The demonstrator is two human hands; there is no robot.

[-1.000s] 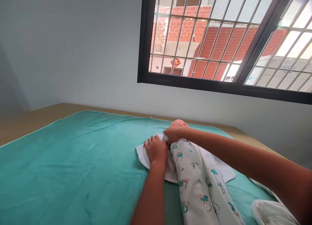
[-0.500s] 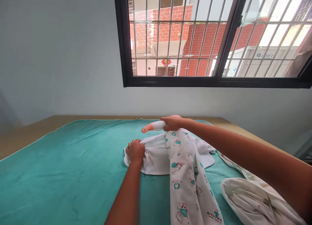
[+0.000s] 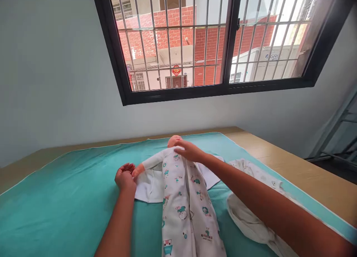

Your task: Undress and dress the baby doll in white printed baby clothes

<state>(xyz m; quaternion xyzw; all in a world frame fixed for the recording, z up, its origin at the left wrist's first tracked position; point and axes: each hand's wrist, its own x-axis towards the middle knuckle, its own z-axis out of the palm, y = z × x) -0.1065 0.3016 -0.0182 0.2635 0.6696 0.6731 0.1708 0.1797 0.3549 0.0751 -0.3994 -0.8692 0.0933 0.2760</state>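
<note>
A baby doll (image 3: pixel 174 140) lies on its back, its head at the far end. Its body is covered by a white garment with teal and red cartoon prints (image 3: pixel 181 208), which runs down toward me. One doll arm (image 3: pixel 153 160) in a white sleeve stretches out to the left. My left hand (image 3: pixel 125 176) has its fingers curled at the end of that arm, closed on the doll's hand. My right hand (image 3: pixel 189 151) rests flat across the doll's upper chest, just below the head, with fingers extended. White fabric (image 3: pixel 149 185) spreads out under the doll on both sides.
A teal sheet (image 3: pixel 69 197) covers most of the wooden table (image 3: pixel 281 162). To the right lie a crumpled white cloth (image 3: pixel 248 214) and a printed garment (image 3: pixel 251 169), partly behind my right forearm. A wall with a barred window (image 3: pixel 178 93) stands behind the table.
The sleeved doll arm, held up by my right hand before, now lies out to the left by my left hand. My right hand has moved onto the chest. The doll's head shows now.
</note>
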